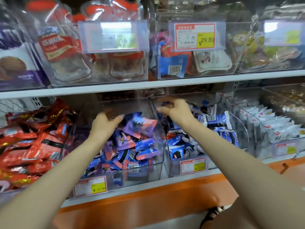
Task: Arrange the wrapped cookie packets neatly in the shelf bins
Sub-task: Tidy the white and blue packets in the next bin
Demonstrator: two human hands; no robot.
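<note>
Two bare forearms stretch from the bottom corners over the orange front edge (pixel 148 197) of the lower shelf.

On that shelf, at the far left, a heap of red foil-wrapped packets (pixel 33 146) rises above its bin front. Next to it, a clear plastic bin (pixel 148 172) holds a loose jumble of purple, pink and blue wrapped cookie packets (pixel 132 146), heaped in its middle and front. Its rear walls stand bare above the pile.

The left hand (pixel 105 125) is inside this bin, over the back of the pile, with the thumb out to the right. Its fingers are hidden behind the palm, so its grip cannot be told.

The right hand (pixel 173 108) is at the top edge of the wall between this bin and the next. Its grip is narrow, with the fingers curled round a small blue packet (pixel 165 103) of which only a sliver shows.

The second clear bin (pixel 212 162) holds blue-and-white wrapped packets (pixel 221 129) lying at all angles. Right of it, white wrapped packets (pixel 272 124) stand in rows. Beyond them is a bin of brownish contents (pixel 288 96), too blurred to name. Yellow-and-red price labels (pixel 92 185) sit on the bin fronts.

The white shelf board (pixel 148 85) above carries purple boxes (pixel 16 71), red-labelled clear bags (pixel 66 47), blue and cream packets (pixel 189 63) and yellowish packets (pixel 272 53). Both hands are in the open gap between the lower bin rims and this board.
</note>
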